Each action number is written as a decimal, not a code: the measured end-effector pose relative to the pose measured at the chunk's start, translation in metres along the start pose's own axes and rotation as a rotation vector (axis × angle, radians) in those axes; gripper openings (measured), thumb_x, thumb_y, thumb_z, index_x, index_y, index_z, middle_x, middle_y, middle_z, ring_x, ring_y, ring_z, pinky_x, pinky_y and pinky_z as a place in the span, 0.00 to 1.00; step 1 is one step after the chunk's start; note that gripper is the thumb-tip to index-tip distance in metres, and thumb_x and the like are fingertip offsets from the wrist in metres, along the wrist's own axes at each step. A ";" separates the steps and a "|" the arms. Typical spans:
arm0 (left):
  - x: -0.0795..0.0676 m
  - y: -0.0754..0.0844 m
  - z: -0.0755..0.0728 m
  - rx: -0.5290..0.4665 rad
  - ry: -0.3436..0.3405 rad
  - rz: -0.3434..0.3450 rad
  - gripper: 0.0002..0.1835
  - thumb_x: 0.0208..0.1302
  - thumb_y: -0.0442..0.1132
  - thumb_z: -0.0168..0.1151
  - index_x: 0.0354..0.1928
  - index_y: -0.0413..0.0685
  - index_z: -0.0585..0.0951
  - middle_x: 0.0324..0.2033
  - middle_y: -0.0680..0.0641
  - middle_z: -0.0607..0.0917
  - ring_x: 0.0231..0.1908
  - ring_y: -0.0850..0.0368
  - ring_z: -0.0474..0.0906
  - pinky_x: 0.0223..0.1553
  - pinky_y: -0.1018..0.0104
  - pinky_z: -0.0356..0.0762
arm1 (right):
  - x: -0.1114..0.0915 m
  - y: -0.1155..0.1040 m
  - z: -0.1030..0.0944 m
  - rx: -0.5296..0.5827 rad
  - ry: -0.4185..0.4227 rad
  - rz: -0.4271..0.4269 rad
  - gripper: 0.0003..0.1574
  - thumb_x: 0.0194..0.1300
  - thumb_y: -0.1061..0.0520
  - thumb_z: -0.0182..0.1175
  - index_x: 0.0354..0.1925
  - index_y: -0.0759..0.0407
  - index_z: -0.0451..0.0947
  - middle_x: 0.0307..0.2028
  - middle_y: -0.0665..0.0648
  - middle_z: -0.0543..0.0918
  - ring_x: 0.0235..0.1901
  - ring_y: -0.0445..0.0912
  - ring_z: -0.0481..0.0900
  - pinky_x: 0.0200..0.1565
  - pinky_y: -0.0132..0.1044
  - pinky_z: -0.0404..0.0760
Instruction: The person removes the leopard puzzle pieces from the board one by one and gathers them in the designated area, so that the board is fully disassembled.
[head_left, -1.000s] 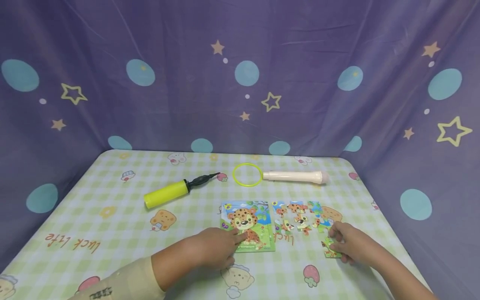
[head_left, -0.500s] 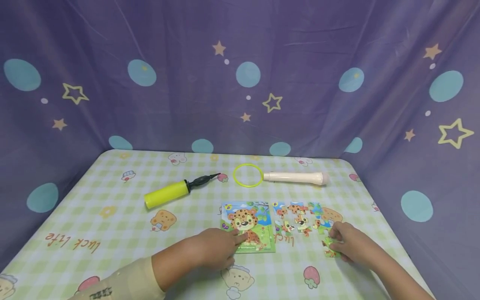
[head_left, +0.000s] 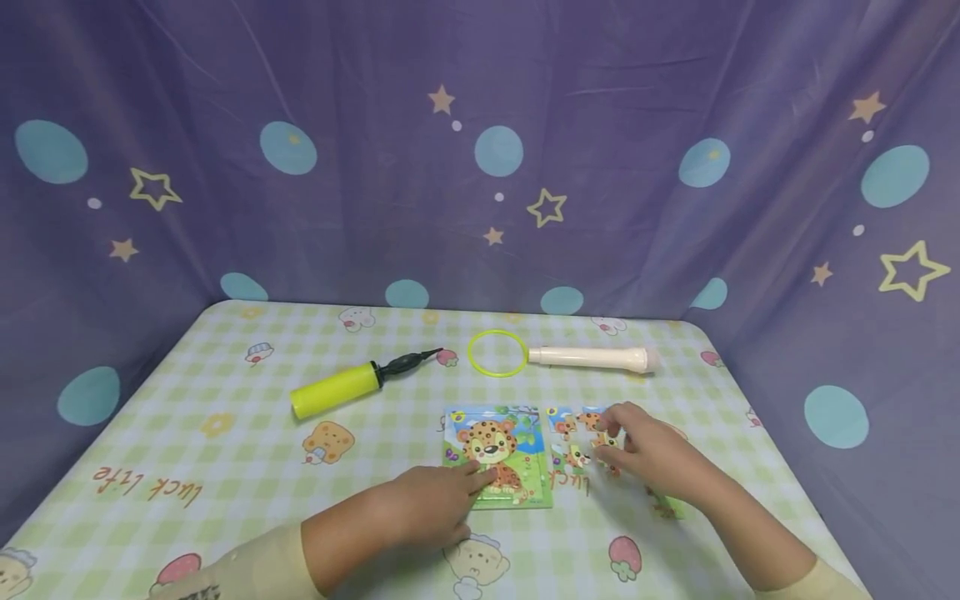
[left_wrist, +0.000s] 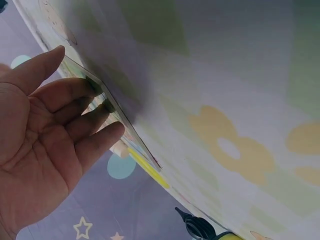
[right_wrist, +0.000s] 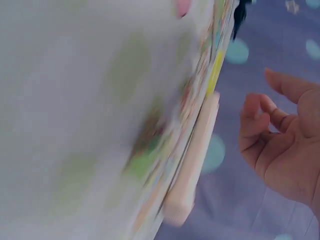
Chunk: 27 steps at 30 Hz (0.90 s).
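Observation:
A leopard picture puzzle in its frame (head_left: 534, 490) lies flat at the table's front middle. My left hand (head_left: 423, 507) rests its fingertips on the puzzle's lower left part, fingers extended; the left wrist view shows them at the board's edge. Loose puzzle pieces (head_left: 572, 458) with a matching leopard print lie just right of the frame. Over these pieces hovers my right hand (head_left: 656, 454), fingers loosely bent and thumb apart. Nothing shows between them in the right wrist view. Behind its wrist a green piece (head_left: 666, 507) is partly covered.
A yellow hand pump (head_left: 337, 390) with a black nozzle lies at the left. Further back are a yellow ring (head_left: 498, 353) and a pale wand-like tube (head_left: 592, 358), end to end. A purple curtain (head_left: 360, 167) hangs behind the checked table (head_left: 247, 533).
My right hand has left the green piece at the right and moved left and away from me, over the other loose pieces. My left hand stays on the puzzle.

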<state>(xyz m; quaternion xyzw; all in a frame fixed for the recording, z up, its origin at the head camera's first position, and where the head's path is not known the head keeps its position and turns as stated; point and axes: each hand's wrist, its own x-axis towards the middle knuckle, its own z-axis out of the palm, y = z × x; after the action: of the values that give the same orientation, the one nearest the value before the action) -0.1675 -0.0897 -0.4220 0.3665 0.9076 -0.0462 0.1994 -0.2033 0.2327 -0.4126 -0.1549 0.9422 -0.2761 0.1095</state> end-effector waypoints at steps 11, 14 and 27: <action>-0.005 -0.004 -0.005 0.014 -0.021 -0.016 0.32 0.68 0.60 0.56 0.70 0.55 0.70 0.75 0.48 0.57 0.75 0.50 0.53 0.67 0.55 0.68 | 0.046 -0.064 0.056 -0.179 -0.173 -0.217 0.39 0.61 0.36 0.64 0.64 0.50 0.71 0.49 0.49 0.75 0.36 0.39 0.78 0.38 0.36 0.80; -0.004 -0.004 -0.005 0.004 -0.010 -0.005 0.32 0.68 0.59 0.57 0.70 0.56 0.71 0.75 0.49 0.59 0.75 0.50 0.54 0.65 0.55 0.70 | 0.048 -0.070 0.070 -0.285 -0.192 -0.238 0.42 0.56 0.32 0.65 0.61 0.51 0.73 0.47 0.48 0.74 0.34 0.38 0.76 0.37 0.34 0.80; -0.002 -0.006 -0.005 0.007 -0.026 -0.009 0.31 0.68 0.59 0.57 0.69 0.57 0.71 0.75 0.50 0.59 0.74 0.51 0.56 0.64 0.55 0.72 | 0.052 -0.070 0.084 -0.223 -0.220 -0.240 0.19 0.58 0.42 0.69 0.42 0.45 0.74 0.37 0.42 0.68 0.29 0.35 0.70 0.32 0.28 0.74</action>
<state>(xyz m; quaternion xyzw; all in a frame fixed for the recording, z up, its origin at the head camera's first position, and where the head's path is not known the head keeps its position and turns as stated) -0.1720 -0.0943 -0.4165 0.3626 0.9064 -0.0552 0.2097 -0.2110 0.1175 -0.4492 -0.3064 0.9241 -0.1625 0.1605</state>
